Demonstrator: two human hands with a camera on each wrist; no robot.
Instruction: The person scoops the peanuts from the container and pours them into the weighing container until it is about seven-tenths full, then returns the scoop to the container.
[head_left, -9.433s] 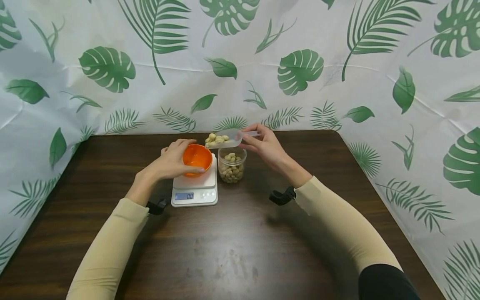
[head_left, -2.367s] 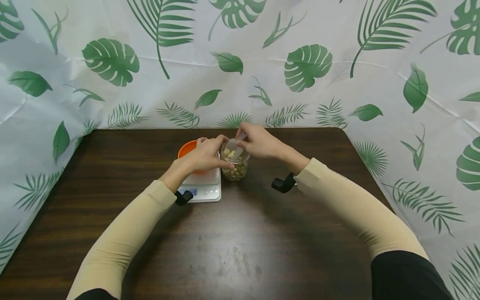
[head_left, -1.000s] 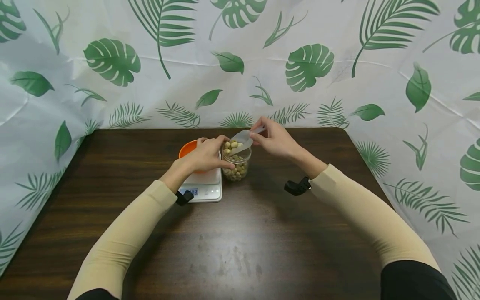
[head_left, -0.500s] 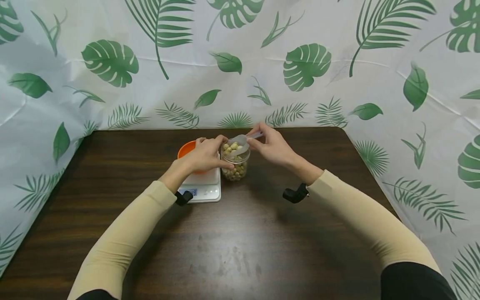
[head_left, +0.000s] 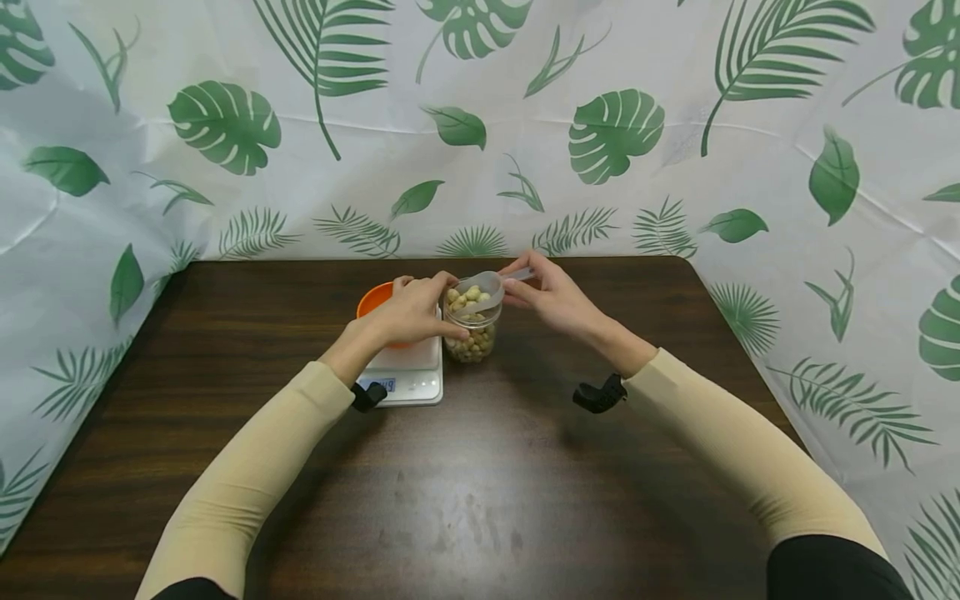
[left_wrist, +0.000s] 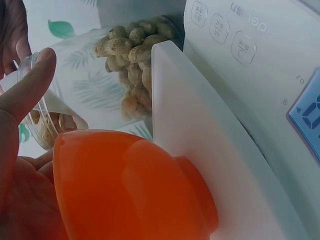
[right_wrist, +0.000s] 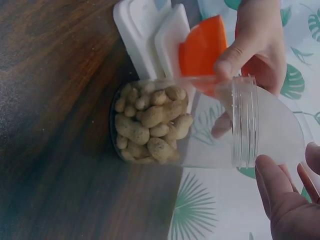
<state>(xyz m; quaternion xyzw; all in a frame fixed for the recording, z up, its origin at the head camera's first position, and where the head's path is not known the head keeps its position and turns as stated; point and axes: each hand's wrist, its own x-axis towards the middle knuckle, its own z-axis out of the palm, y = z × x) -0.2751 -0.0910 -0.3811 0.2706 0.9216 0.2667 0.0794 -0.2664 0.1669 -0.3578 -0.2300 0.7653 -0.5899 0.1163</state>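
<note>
Inspecting the counter (head_left: 450,492), we find the right hand (head_left: 558,307) with fingers pinching the handle of a translucent scoop (head_left: 492,286). We record its peanuts (head_left: 467,297) at the jar's mouth, between the right and left fingers. We observe the left hand (head_left: 408,312) gripping the rim of the clear jar (head_left: 487,332), more peanuts below its fingers. Beside those fingers, we note an orange bowl (head_left: 372,297) on a white scale (head_left: 417,388).
</note>
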